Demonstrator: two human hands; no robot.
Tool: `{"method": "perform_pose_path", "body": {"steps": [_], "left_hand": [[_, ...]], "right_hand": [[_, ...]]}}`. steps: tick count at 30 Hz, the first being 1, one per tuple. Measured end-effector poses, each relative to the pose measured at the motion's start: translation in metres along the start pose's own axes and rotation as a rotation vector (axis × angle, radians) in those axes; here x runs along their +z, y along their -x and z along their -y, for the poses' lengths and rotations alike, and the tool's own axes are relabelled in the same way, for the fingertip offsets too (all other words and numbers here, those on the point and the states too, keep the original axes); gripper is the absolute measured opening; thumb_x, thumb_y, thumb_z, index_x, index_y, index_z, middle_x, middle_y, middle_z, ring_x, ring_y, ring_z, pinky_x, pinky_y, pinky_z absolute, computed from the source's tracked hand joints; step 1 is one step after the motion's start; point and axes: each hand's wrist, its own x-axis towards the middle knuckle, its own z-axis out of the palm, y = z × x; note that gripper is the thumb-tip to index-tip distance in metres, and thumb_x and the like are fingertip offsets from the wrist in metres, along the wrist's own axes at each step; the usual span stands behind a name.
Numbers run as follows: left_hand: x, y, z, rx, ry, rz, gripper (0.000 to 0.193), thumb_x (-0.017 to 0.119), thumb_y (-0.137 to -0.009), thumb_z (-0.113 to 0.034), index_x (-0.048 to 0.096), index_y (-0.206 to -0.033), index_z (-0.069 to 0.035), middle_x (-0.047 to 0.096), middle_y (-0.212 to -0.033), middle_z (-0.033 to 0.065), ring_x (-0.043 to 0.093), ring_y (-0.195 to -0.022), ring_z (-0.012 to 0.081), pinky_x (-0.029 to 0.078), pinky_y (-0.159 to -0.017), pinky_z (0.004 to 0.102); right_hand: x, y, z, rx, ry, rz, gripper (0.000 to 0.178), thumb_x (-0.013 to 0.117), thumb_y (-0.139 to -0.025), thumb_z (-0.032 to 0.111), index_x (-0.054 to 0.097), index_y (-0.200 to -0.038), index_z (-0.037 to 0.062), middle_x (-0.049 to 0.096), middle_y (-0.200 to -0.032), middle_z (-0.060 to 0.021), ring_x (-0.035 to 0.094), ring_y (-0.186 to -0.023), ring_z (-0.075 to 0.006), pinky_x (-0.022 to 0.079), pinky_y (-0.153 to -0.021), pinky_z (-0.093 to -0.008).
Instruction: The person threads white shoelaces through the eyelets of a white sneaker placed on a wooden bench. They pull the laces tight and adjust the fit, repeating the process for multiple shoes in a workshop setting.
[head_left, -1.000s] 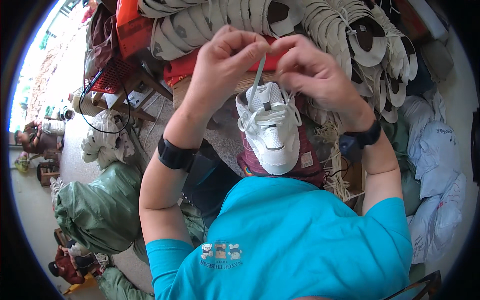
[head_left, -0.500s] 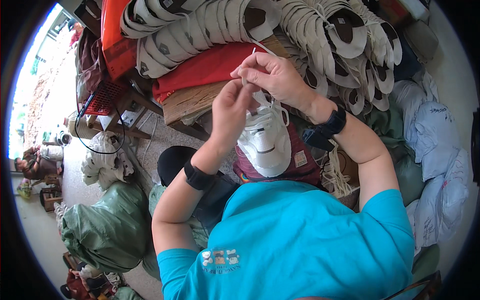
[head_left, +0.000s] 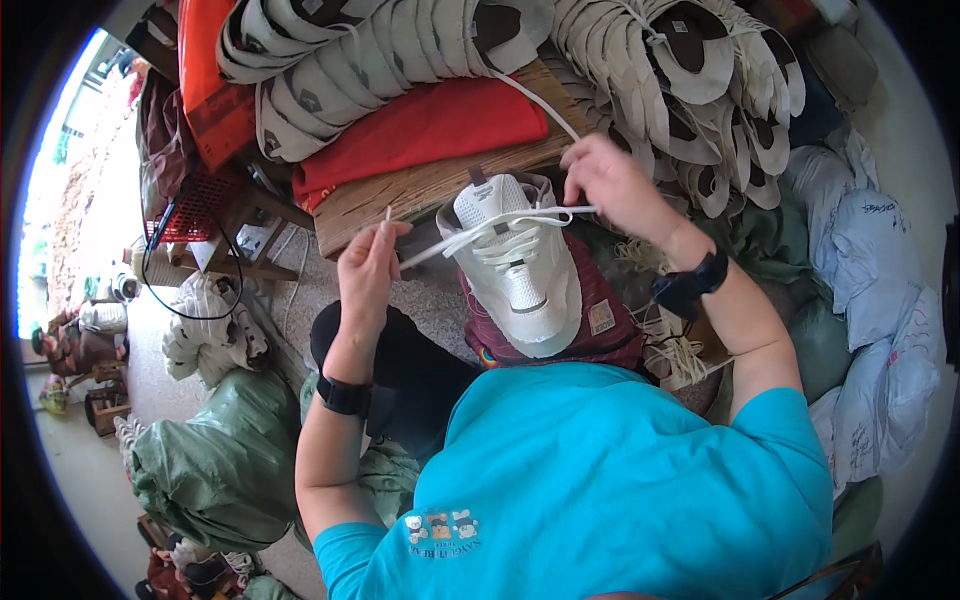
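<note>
A white lace-up sneaker point(head_left: 517, 270) lies on a maroon cloth bundle point(head_left: 612, 330) in front of me, its toe toward my body. White shoelace point(head_left: 432, 252) stretches from its tongue area out to both sides. On the left, my left hand point(head_left: 368, 275) pinches one lace strand, its tip sticking up above the fingers. To the right, my right hand point(head_left: 618, 188) has its fingers curled, slightly blurred, where the other strand runs in beneath it. Another pale cord point(head_left: 535, 100) comes down from the bench to that hand's fingertips.
A wooden bench point(head_left: 375, 212) carries red cloth point(head_left: 420, 135) and nested rows of pale shoe uppers point(head_left: 370, 75). More uppers point(head_left: 690, 100) hang at the right. Green sacks point(head_left: 215, 460) lie at left, white sacks point(head_left: 880, 250) at right. People sit at the far left.
My hands were close together above the sneaker's tongue. Now they have moved apart, left and right, with the lace drawn out between them across the sneaker.
</note>
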Motion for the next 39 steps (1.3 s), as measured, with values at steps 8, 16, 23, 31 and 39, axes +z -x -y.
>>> {"method": "perform_pose_path", "body": {"steps": [8,16,23,31,39], "left_hand": [[0.022,0.011,-0.012,-0.09,-0.052,0.143,0.032,0.054,-0.105,-0.028,0.072,-0.104,-0.001,0.042,-0.057,-0.0094,0.033,-0.051,0.0004,0.024,-0.047,0.0197],[0.026,0.015,-0.009,-0.136,-0.041,0.232,0.028,0.058,-0.102,-0.026,0.071,-0.093,-0.002,0.05,-0.063,-0.0076,0.04,-0.057,0.0016,0.03,-0.052,0.0208],[0.03,0.01,-0.007,-0.154,0.041,0.271,0.024,0.058,-0.097,-0.017,0.069,-0.082,-0.003,0.061,-0.072,-0.0038,0.049,-0.069,0.0047,0.038,-0.065,0.0216],[0.03,0.0,-0.019,-0.242,0.086,0.356,0.025,0.058,-0.095,-0.019,0.067,-0.077,-0.005,0.059,-0.07,-0.0044,0.045,-0.064,0.0042,0.035,-0.061,0.0221],[0.034,-0.01,-0.031,-0.227,-0.048,0.402,0.025,0.062,-0.096,-0.02,0.063,-0.076,-0.005,0.049,-0.069,-0.0086,0.043,-0.066,0.002,0.033,-0.059,0.0222]], "right_hand": [[0.011,0.007,0.009,-0.183,0.415,0.034,0.014,0.06,-0.091,0.013,0.063,-0.082,0.0016,0.065,-0.075,-0.0099,0.064,-0.068,-0.0206,0.049,-0.062,-0.0349],[0.027,0.001,0.028,-0.292,0.868,0.024,0.007,0.061,-0.08,0.01,0.059,-0.078,0.0034,0.066,-0.074,-0.0142,0.066,-0.073,-0.0338,0.049,-0.065,-0.045],[0.028,0.003,0.042,-0.42,0.983,0.1,0.014,0.061,-0.083,0.007,0.055,-0.095,0.003,0.064,-0.069,-0.0152,0.064,-0.067,-0.0347,0.049,-0.066,-0.0446],[0.018,-0.011,0.028,-0.15,0.5,0.276,0.022,0.055,-0.09,0.007,0.056,-0.111,0.0005,0.065,-0.071,-0.0146,0.067,-0.066,-0.0278,0.05,-0.062,-0.038],[-0.004,-0.018,0.024,-0.117,0.412,0.392,0.026,0.06,-0.091,0.013,0.059,-0.115,0.0019,0.068,-0.074,-0.0101,0.066,-0.069,-0.0227,0.05,-0.065,-0.0341]]}}
